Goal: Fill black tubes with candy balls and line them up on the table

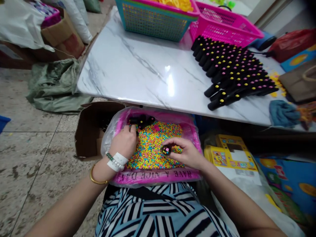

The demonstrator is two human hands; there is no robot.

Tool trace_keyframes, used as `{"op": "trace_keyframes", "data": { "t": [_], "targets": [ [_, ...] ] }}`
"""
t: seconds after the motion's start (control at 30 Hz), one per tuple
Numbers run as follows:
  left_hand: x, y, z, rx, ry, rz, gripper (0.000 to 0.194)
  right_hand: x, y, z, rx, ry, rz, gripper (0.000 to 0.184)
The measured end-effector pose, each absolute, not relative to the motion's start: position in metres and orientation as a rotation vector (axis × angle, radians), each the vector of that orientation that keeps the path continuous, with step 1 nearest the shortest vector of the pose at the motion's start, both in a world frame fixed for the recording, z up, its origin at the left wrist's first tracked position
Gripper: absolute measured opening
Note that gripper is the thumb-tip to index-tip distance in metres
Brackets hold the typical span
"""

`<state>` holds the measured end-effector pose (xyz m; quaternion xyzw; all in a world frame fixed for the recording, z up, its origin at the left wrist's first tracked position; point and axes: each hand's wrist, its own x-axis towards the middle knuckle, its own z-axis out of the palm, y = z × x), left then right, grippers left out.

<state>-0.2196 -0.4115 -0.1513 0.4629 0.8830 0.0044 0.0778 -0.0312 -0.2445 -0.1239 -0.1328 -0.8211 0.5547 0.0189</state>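
Observation:
A pink tray (195, 125), lined with clear plastic printed with letters, rests on my lap and holds many small coloured beads (153, 148). My right hand (186, 152) grips a short black tube (166, 150) over the beads; its round end faces up, with small pink and yellow beads showing in it. At the tray's left side, my left hand (125, 141) has its fingers curled downward. A dark bit shows by its fingertips, but what they hold is hidden. Several black tubes (142, 121) lie just beyond that hand, on the beads at the tray's far edge.
On the marble-patterned table (138, 69) stand rows of black tubes (232, 65) with yellow and pink tops. Behind them are a teal basket (153, 23) and a pink basket (227, 24). An open cardboard box (86, 131) sits left of the tray, yellow boxes (229, 154) right.

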Motion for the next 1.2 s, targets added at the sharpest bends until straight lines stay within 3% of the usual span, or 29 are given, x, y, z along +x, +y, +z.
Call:
{"op": "trace_keyframes", "data": {
  "t": [0.13, 0.33, 0.57, 0.77, 0.87, 1.03, 1.2],
  "targets": [
    [-0.221, -0.408, -0.153, 1.409, 2.605, -0.054, 0.029, -0.032, -0.247, -0.112, -0.445, -2.509, 1.428, 0.026],
    [-0.225, -0.415, -0.156, 1.510, 2.589, 0.012, 0.027, -0.014, -0.236, -0.080, -0.614, -2.316, 1.404, 0.028],
    [-0.238, -0.421, -0.176, 1.780, 2.609, 0.462, 0.029, 0.017, -0.162, -0.055, -0.996, -1.883, 0.721, 0.035],
    [-0.217, -0.346, -0.093, 1.928, 2.276, 1.028, 0.045, 0.012, -0.110, -0.045, -1.120, -2.013, 0.463, 0.033],
    [-0.204, -0.275, -0.053, 1.842, 2.182, 0.988, 0.062, 0.005, -0.096, -0.041, -1.135, -2.117, 0.438, 0.031],
    [-0.193, -0.179, -0.029, 1.696, 2.129, 0.864, 0.055, -0.010, -0.080, -0.035, -1.060, -2.211, 0.417, 0.025],
    [-0.197, -0.145, -0.028, 1.688, 2.248, 0.818, 0.049, -0.031, -0.066, -0.032, -0.988, -2.298, 0.300, 0.013]
  ]
}}
